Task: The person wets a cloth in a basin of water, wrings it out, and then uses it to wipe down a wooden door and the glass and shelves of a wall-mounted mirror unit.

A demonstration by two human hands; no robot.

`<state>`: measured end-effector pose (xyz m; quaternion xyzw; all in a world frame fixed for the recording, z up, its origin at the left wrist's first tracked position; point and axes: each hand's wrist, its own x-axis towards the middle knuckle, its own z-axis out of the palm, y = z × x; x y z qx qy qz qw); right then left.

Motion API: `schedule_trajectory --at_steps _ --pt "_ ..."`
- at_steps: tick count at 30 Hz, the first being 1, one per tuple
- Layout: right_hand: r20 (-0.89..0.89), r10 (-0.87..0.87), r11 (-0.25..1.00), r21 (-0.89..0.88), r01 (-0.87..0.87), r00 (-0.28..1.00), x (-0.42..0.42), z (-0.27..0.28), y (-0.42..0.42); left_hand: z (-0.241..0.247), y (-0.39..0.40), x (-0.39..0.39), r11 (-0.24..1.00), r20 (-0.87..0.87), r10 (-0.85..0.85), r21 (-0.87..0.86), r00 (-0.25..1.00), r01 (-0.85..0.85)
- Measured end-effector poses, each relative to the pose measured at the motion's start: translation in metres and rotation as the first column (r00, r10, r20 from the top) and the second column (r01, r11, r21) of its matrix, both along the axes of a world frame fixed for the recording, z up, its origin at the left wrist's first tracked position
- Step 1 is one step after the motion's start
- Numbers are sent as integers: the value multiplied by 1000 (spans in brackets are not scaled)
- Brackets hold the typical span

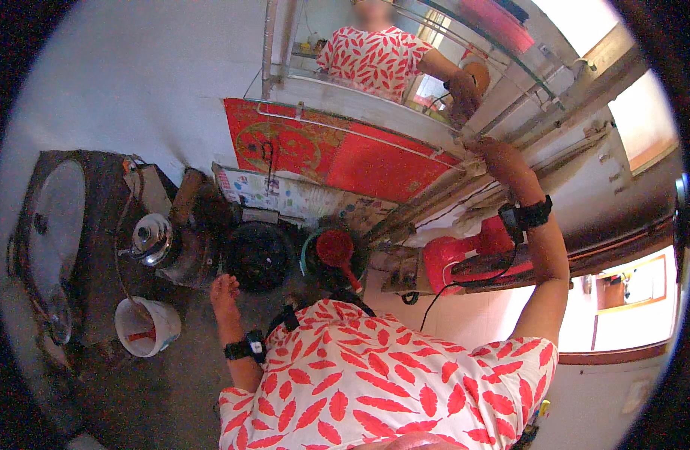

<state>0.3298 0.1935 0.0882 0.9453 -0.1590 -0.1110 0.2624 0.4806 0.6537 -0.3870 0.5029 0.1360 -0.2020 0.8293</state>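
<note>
My right hand (478, 147) is raised to the corner of a wall mirror (316, 50) with a glass shelf (345, 93) and a metal rail; its fingers are blurred, and whether they hold anything cannot be told. My left hand (225, 288) hangs low on the left, fingers loosely curled, with nothing seen in it. It is nearest to a dark round tub (260, 256) and a steel lidded pot (152, 236). Both wrists wear black bands with small devices. The mirror reflects the feather-print shirt and the raised arm.
A white bucket (168, 329) stands on the floor at left. A red mug (334, 247) rests on a dark container. A red table fan or similar red appliance (440, 261) with a black cable is at right. A red printed sheet (378, 163) lies below the shelf. A window (631, 304) is at far right.
</note>
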Motion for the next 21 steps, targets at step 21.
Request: schedule_trajectory --at_steps 21 --pt "232 625 781 -171 -601 745 207 -68 124 11 35 -10 997 -36 72 2 997 -72"
